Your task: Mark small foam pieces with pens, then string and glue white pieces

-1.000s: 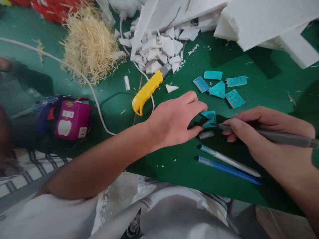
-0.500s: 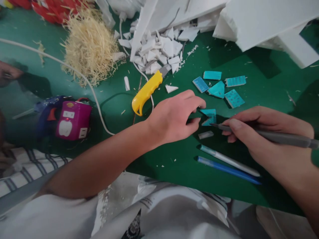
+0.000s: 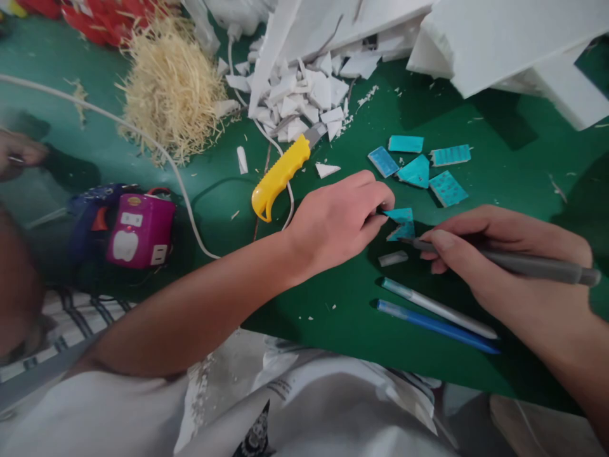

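Pinching upper left corner of notched blue piece (image 3: pixel 406 222) between thumb and forefinger of left hand (image 3: pixel 340 216), drawn nearly closed. Gripping gray pen (image 3: pixel 533 263) in right hand (image 3: pixel 504 254), closed round the barrel, with tip at lower edge of the same piece; cannot tell whether touching. Located that piece flat on green worktop (image 3: pixel 333 285), between both hands. Noted small pale strip (image 3: pixel 392 258) just below it, then white pen (image 3: pixel 438 308) and blue pen (image 3: pixel 435 325) lying side by side, aslant. Counted five loose blue pieces (image 3: pixel 413 170) above, grouped close together, some patterned with stripes or dots. Observed yellow knife (image 3: pixel 280 178) above left hand, with blade pointing toward heap of white foam scraps (image 3: pixel 309 95). Recorded large foam boards (image 3: pixel 514 38) at upper right. Seen farther left: straw heap (image 3: pixel 174 95), white cord (image 3: pixel 157 146), purple box with sockets (image 3: pixel 140 228), and at left edge, blurred, another person's hand (image 3: pixel 19 152).
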The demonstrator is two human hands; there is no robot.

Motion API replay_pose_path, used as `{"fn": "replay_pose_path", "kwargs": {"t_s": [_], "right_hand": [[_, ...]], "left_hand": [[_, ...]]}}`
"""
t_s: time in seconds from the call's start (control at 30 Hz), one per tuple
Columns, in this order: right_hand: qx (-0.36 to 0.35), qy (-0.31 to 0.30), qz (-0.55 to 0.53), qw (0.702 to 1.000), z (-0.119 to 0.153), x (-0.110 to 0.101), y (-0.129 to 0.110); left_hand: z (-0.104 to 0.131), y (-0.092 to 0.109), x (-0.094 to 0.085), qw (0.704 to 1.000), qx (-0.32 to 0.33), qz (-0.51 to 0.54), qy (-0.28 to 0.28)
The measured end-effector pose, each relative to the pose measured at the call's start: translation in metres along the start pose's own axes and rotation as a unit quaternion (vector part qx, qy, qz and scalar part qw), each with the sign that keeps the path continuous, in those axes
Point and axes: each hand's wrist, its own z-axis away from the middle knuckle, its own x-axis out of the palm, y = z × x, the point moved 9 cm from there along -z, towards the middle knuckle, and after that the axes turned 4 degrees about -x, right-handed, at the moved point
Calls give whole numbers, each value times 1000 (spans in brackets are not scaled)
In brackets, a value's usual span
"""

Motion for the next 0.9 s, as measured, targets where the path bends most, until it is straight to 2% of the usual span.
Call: {"fn": "replay_pose_path", "kwargs": {"t_s": [0.2,0.67,0.9], "right_hand": [[42,-10,12,999,-3,0,-7],[18,-16,24,999,-4,1,-12],[25,43,0,999,-2,-8,-6]], "left_hand": [[0,1,1,1000,-4,-3,-1],[-1,1,1,1000,-3,0,4],[7,2,-4,999,11,38,4]]}}
